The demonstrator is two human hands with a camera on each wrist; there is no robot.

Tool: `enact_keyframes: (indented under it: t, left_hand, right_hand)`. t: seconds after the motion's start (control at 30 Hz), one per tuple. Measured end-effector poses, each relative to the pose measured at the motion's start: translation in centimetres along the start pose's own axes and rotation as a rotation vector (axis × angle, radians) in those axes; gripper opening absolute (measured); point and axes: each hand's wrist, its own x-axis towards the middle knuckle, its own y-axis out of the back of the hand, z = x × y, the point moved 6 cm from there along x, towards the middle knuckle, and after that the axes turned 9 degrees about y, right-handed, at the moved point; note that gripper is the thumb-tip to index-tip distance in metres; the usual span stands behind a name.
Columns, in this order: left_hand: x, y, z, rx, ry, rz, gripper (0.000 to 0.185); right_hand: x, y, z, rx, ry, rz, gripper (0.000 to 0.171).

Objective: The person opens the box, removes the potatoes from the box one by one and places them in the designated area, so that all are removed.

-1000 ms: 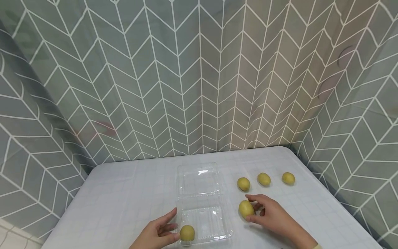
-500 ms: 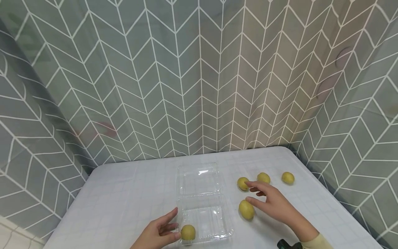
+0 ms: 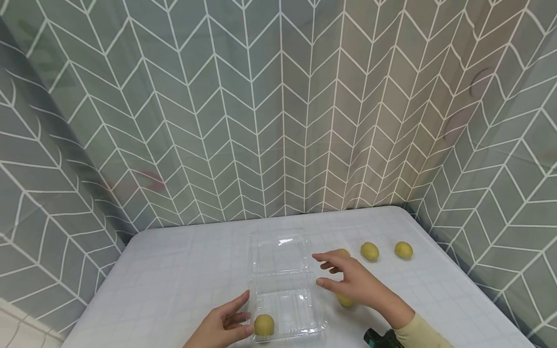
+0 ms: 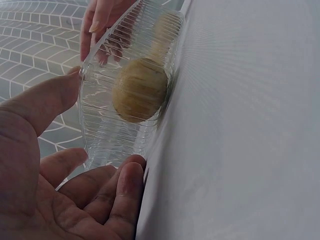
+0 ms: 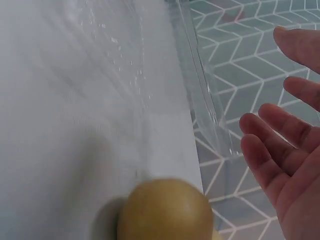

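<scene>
A clear plastic clamshell box (image 3: 289, 311) lies unfolded on the table, its lid (image 3: 279, 253) flat toward the back. One yellow lemon (image 3: 264, 325) sits in the box's near left corner. My left hand (image 3: 219, 323) rests at the left side, thumb and fingertips right at the rim in the left wrist view. My right hand (image 3: 350, 278) is held in the air just right of the box, fingers spread and holding nothing. Partly hidden under it is a second lemon (image 3: 345, 300) on the table; another lemon (image 3: 344, 252) peeks out behind its fingers.
Two more lemons, one lemon (image 3: 369, 251) and a farther one (image 3: 403, 250), lie at the back right of the white-covered table (image 3: 183, 270). A patterned grey curtain (image 3: 278, 121) closes off the back and sides. A dark device (image 3: 383, 338) is strapped at the right wrist.
My right hand has let go of the lemon near the box, lifted off it and moved left toward the box. That lemon stays on the table. My left hand has hardly moved.
</scene>
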Motion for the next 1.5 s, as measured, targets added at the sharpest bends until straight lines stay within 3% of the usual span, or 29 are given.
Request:
enact_keyframes:
  t: [0.33, 0.57, 0.67, 1.23, 1.5]
  left_hand:
    - [0.1, 0.0, 0.0, -0.004, 0.003, -0.005, 0.078]
    - [0.1, -0.1, 0.0, -0.017, 0.014, -0.008, 0.078]
    - [0.2, -0.2, 0.0, -0.016, 0.012, -0.01, 0.078]
    - [0.0, 0.0, 0.1, -0.03, -0.001, -0.032, 0.077]
    - [0.0, 0.1, 0.0, -0.023, -0.017, -0.035, 0.075]
  right_hand:
    - [1.8, -3.2, -1.4, 0.071, 0.086, -0.088, 0.048]
    - [2.8, -5.7, -1.9, 0.131, 0.063, -0.185, 0.05]
    - [3.2, -6.6, -2.3, 0.148, 0.093, -0.214, 0.048]
    - [4.3, -11.5, -4.4, 0.108, 0.265, -0.492, 0.042]
    - [4.4, -12.8, -4.6, 0.112, 0.298, -0.558, 0.038]
